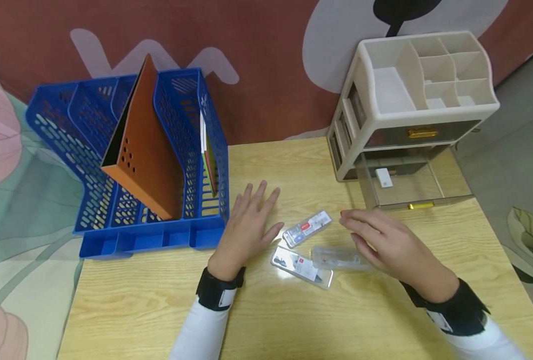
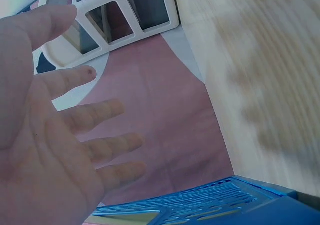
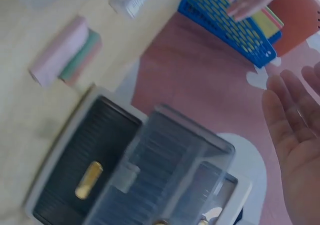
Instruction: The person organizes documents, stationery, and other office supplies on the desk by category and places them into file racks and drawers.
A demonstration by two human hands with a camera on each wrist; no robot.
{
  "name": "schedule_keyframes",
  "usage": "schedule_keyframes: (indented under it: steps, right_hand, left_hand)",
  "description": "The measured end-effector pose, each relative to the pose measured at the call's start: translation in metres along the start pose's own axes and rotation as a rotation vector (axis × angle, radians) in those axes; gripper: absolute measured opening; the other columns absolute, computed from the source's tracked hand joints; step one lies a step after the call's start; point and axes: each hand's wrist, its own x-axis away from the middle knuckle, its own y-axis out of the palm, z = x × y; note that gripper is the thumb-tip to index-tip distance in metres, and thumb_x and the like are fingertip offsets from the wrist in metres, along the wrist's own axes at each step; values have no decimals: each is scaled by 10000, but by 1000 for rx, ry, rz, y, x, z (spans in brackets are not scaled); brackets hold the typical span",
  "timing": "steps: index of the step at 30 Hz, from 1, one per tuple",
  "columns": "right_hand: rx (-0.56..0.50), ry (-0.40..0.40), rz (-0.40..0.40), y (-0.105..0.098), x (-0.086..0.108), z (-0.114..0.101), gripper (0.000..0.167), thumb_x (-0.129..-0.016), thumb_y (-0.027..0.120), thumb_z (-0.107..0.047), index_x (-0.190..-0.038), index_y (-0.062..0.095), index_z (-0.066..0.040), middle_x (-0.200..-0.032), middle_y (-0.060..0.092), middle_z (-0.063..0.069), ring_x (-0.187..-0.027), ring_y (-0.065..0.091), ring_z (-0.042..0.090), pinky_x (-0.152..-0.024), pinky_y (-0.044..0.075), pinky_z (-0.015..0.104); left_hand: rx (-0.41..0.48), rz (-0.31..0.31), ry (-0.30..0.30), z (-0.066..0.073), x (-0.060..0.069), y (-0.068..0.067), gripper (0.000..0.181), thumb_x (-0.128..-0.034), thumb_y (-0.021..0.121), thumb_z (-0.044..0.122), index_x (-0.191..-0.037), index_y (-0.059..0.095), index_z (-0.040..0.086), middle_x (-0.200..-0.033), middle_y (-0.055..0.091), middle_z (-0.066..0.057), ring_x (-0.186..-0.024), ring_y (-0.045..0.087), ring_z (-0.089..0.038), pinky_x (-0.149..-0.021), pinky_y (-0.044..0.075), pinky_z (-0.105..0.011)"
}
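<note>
My left hand is over the table beside the blue file rack, palm down, fingers spread, holding nothing. Three slim clear plastic cases lie between my hands: one with a white and red label, one with dark contents, and a plainer case partly hidden by my right hand. That right hand hovers in front of the pulled-out clear drawer, fingers loosely bent. Its palm shows bare in the right wrist view. A small white box sits inside the drawer.
The blue file rack at left holds an orange folder and thin booklets. A cream drawer unit with a compartment top stands at back right. A pink block and a green one lie on the tabletop.
</note>
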Motion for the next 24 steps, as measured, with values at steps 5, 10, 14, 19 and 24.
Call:
schedule_keyframes:
  steps: [5,10,14,19,24]
  right_hand:
    - [-3,62,-127,12,17,-4,413,-1097,407,-239,-1202,722,6,-1231,722,127,-1104,701,276,-875,587,397]
    - [-14,144,-232,22,31,-4,522,-1121,310,-327,-1278,689,-4,-1304,689,154,-1162,672,312,-903,592,464]
    - [-11,229,-304,28,40,-3,443,-1110,417,-305,-1337,660,-13,-1362,654,195,-1191,656,378,-918,585,535]
    - [-26,343,-413,33,49,-2,530,-896,726,-82,-1409,608,-18,-1450,582,239,-1284,594,444,-1029,497,631]
    - [-40,443,-481,40,57,2,554,-924,726,-93,-1447,564,-17,-1534,490,261,-1407,477,465,-1119,395,662]
  left_hand:
    - [-2,0,7,2,0,-1,724,-996,635,501,-1608,387,205,-1683,309,-161,-1539,274,-475,-1213,297,-639]
    - [4,-6,11,4,-1,0,731,-994,633,509,-1611,380,210,-1686,307,-156,-1546,261,-471,-1214,295,-642]
    - [8,-13,16,5,-1,0,738,-992,631,515,-1614,375,211,-1687,301,-159,-1542,264,-478,-1213,293,-644]
    - [12,-27,14,6,-1,1,731,-999,617,516,-1616,371,211,-1690,295,-159,-1543,264,-477,-1223,276,-636]
    - [6,-40,13,7,0,2,734,-997,618,520,-1615,372,210,-1689,297,-160,-1542,272,-470,-1223,280,-632]
